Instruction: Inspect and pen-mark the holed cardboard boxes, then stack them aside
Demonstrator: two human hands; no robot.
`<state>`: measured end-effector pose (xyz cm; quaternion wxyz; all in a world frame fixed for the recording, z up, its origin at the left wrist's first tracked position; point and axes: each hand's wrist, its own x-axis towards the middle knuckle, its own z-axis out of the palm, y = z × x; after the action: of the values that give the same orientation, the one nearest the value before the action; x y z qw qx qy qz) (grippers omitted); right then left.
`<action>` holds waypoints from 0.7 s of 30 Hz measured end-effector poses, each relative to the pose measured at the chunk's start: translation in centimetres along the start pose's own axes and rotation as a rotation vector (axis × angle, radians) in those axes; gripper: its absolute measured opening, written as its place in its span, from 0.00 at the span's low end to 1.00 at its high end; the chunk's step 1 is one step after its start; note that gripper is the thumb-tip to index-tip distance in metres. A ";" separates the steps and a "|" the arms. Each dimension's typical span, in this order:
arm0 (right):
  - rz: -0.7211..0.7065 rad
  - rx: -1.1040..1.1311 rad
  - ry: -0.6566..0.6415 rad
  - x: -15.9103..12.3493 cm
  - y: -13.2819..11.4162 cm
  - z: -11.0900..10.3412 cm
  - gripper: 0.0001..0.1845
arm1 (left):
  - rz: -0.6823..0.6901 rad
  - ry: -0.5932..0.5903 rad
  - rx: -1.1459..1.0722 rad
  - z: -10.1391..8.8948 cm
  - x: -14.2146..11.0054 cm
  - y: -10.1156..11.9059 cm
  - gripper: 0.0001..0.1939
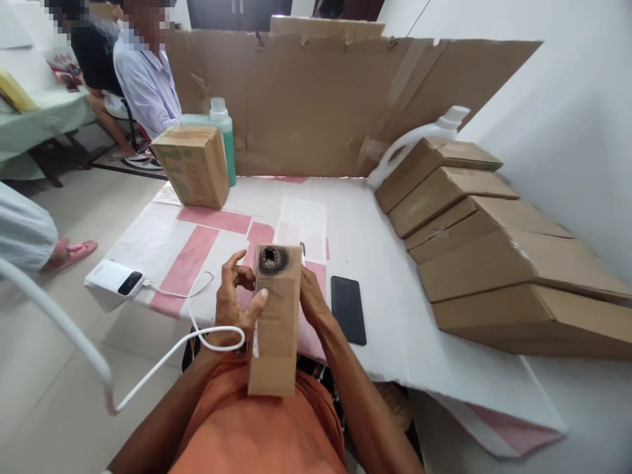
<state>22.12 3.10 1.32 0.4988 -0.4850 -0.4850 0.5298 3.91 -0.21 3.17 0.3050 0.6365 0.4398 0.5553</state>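
A long brown cardboard box (274, 322) stands tilted against my chest, its top end showing a dark round hole (272, 259). My left hand (236, 297) grips its left side, thumb pressed on the front face. On the box's right side my right hand (312, 297) holds it, fingers mostly hidden behind the cardboard. Both hands hover over the near edge of the white and pink covered table (375, 263).
A black phone (348, 309) lies right of my hands. A white power bank (117, 280) with a cable (207, 339) sits at the left. Stacked cardboard boxes (474, 243) fill the right side. A box (193, 164), a green bottle (224, 131) and a white jug (419, 135) stand before a cardboard wall. People sit at the back left.
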 end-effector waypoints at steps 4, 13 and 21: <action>0.145 -0.073 0.068 -1.2 3.7 -0.4 0.31 | -0.201 -0.227 0.000 -0.3 0.5 -2.0 0.32; -0.016 -0.160 0.308 1.0 0.4 -2.0 0.33 | -0.342 -0.262 0.066 0.8 0.6 -1.3 0.26; -0.016 -0.397 0.133 2.3 -1.0 0.5 0.15 | -0.359 -0.072 0.068 2.7 2.7 -3.2 0.26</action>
<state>21.59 5.39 2.25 0.4286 -0.6036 -0.5499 0.3868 5.80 3.85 0.98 0.3931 0.5772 0.5535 0.4538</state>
